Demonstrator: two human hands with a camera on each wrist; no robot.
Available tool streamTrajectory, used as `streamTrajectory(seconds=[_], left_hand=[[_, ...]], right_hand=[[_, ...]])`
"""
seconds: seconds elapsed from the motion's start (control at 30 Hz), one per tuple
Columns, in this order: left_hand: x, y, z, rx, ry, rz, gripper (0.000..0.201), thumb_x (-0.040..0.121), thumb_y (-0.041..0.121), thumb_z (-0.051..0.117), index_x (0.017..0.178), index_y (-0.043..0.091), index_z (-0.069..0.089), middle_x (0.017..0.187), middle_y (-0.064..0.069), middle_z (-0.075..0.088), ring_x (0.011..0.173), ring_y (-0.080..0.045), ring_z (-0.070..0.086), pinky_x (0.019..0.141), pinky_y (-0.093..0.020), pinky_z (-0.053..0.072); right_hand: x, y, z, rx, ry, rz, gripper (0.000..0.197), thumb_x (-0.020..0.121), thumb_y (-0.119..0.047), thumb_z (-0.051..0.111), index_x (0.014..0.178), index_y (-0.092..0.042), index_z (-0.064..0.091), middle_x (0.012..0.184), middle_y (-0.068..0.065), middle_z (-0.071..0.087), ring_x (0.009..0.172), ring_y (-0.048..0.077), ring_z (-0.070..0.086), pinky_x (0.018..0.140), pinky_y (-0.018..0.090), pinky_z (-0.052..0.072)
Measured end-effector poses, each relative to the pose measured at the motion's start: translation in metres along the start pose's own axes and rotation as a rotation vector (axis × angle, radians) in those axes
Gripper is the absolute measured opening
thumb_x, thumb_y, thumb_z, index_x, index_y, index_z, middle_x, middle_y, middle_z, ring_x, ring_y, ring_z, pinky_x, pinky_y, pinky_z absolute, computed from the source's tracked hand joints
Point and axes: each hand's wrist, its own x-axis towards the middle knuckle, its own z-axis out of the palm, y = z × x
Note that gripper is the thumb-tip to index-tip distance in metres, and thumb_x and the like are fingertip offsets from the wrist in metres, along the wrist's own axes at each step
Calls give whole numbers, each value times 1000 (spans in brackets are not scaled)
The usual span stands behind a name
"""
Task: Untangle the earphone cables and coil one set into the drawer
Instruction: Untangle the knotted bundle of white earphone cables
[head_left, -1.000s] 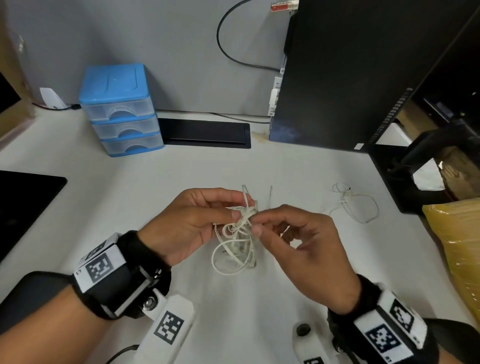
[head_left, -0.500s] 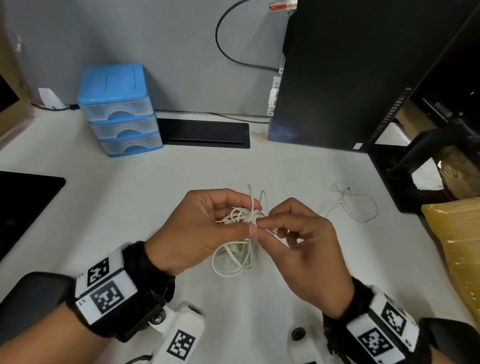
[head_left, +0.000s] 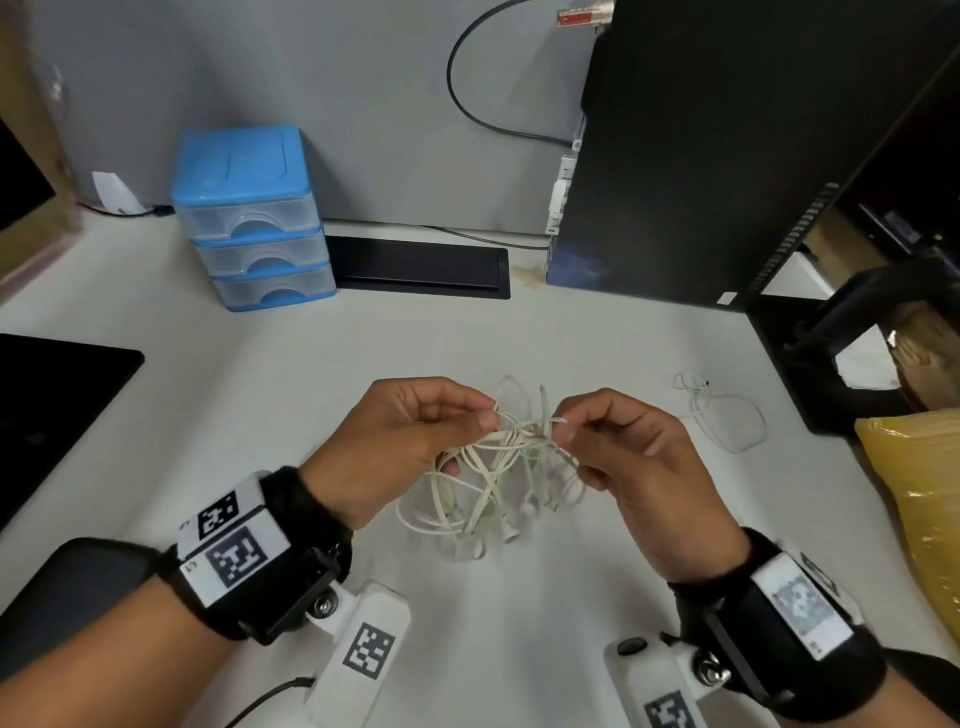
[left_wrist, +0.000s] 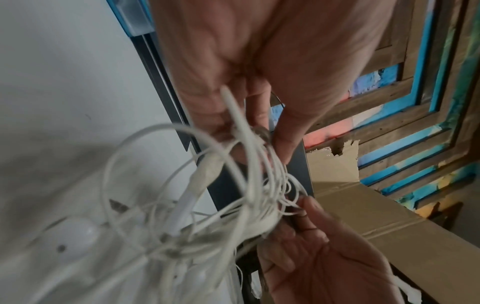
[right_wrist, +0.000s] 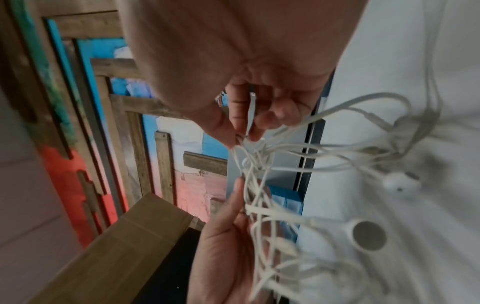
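Observation:
A tangled bundle of white earphone cables (head_left: 498, 467) hangs between both hands just above the white desk (head_left: 260, 405), its lower loops and earbuds touching the surface. My left hand (head_left: 410, 441) pinches the knot at its top left. My right hand (head_left: 618, 447) pinches a strand at the top right. In the left wrist view the cables (left_wrist: 207, 201) run from my left hand's fingers (left_wrist: 259, 115) down to an earbud (left_wrist: 75, 236). The right wrist view shows thumb and finger (right_wrist: 233, 131) pinching the cables (right_wrist: 259, 164). A second thin earphone set (head_left: 722, 415) lies on the desk to the right. The blue three-drawer unit (head_left: 254, 218) stands at the back left, drawers closed.
A black computer tower (head_left: 727, 156) stands at the back right, with a black slot cover (head_left: 421, 267) beside the drawers. A dark pad (head_left: 52, 400) lies at the left edge. A yellow bag (head_left: 919, 499) and a black stand (head_left: 841, 343) sit at the right.
Both hands have moved apart, pulling the knot wider so the cable loops spread out. The bundle hangs lower and looser than before.

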Motion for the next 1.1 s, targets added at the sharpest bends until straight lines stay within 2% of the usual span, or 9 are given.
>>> streamTrajectory(seconds=[0.1,0.23,0.4,0.53,0.7,0.77,0.87,0.97,1.1], left_hand=[[0,-5,5,63,106,63,13,82,6,73,84,10,60,62,-2,60,46,-13,44,46,-20,38],[0,-14,7,328,172,240,23,86,7,70,76,17,52,60,5,49,45,-13,37,51,-18,36],[4,-17,0,447,263,324,22,85,7,68,73,19,55,62,3,49,51,-8,42,56,-17,40],[6,-19,-3,481,269,326,23,85,9,69,72,24,57,66,-6,55,54,-11,46,58,-14,39],[14,-20,-15,488,335,260,21,83,9,71,70,22,60,66,-6,61,54,-17,51,59,-35,47],[16,-17,-18,466,342,248,19,83,10,72,71,19,61,67,-8,64,54,-20,53,62,-37,50],[15,-13,-17,464,344,294,18,83,9,71,72,19,61,72,-14,62,67,-30,58,66,-27,50],[13,-15,-15,473,326,314,18,85,10,70,74,20,60,72,-14,60,70,-31,57,64,-15,46],[8,-15,-8,449,302,338,18,85,10,71,74,19,60,70,-11,59,55,-27,50,56,-12,40]], right_hand=[[-4,-2,5,-15,12,-35,5,75,-9,70,72,-12,69,69,12,57,51,9,42,50,15,36],[-15,-2,18,164,-128,127,5,75,-9,71,76,-9,65,54,8,38,45,12,27,44,19,24],[-13,-2,16,7,-145,111,10,83,-3,70,75,-5,66,48,-10,47,41,5,32,43,15,28],[-10,0,14,-188,-62,1,7,86,-3,69,81,-1,74,49,-8,52,44,1,40,51,8,35],[-10,-14,0,2,-292,46,12,77,-20,71,77,-9,76,66,-1,58,55,10,35,53,19,27],[-7,-18,-6,50,-305,32,8,73,-18,68,70,-12,72,68,1,59,60,12,40,57,22,28],[-5,-20,-10,-46,-235,-63,15,75,-14,70,62,-9,66,65,8,61,67,17,56,68,18,44],[-7,-18,-5,-213,-168,-152,22,76,-26,76,64,-9,67,72,16,67,76,32,62,75,28,49],[-12,-19,6,-233,-251,-63,23,80,-26,77,72,-6,69,53,9,52,48,18,45,54,20,40]])
